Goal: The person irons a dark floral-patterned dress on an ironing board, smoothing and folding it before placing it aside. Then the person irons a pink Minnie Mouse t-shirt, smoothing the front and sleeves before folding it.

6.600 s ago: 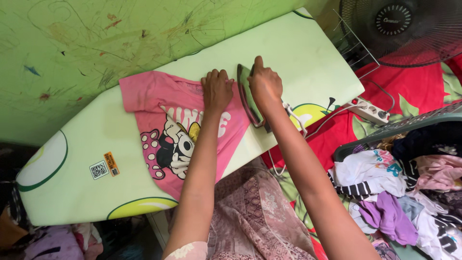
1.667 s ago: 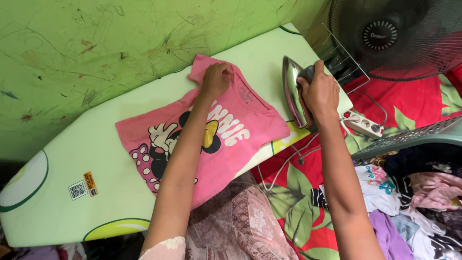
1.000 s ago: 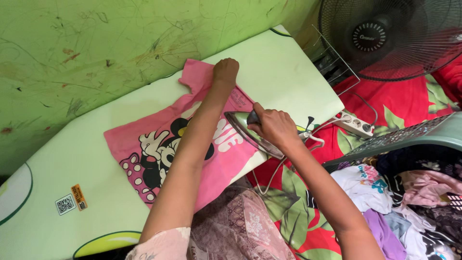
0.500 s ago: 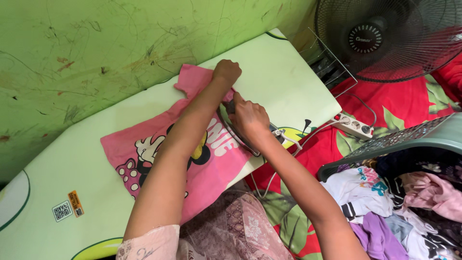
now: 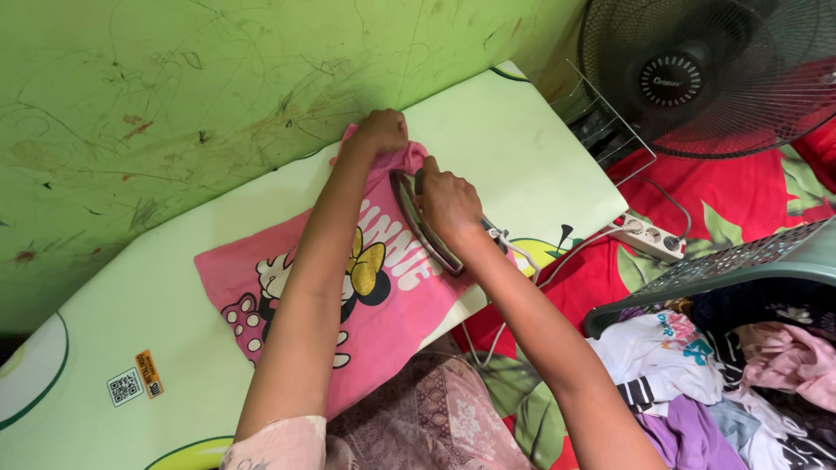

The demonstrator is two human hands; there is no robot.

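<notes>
A pink child's shirt (image 5: 392,300) with a cartoon mouse print lies spread on the pale green ironing board (image 5: 522,148). My left hand (image 5: 380,132) pinches the shirt's far sleeve edge near the wall. My right hand (image 5: 446,200) grips the handle of a metal clothes iron (image 5: 420,224), which rests flat on the upper part of the shirt, just beside my left hand. The iron's white cord (image 5: 514,254) trails off the board's near edge.
A scribbled green wall (image 5: 174,87) runs behind the board. A black standing fan (image 5: 714,70) sits at the upper right, with a wire rack (image 5: 610,113) by the board's end. A white power strip (image 5: 649,237) lies on red floral bedding. A grey basket (image 5: 740,270) holds several clothes.
Since a second ago the iron has slid up the shirt toward my left hand, which shifted left along the sleeve edge. Earlier the iron was held upright off the shirt.
</notes>
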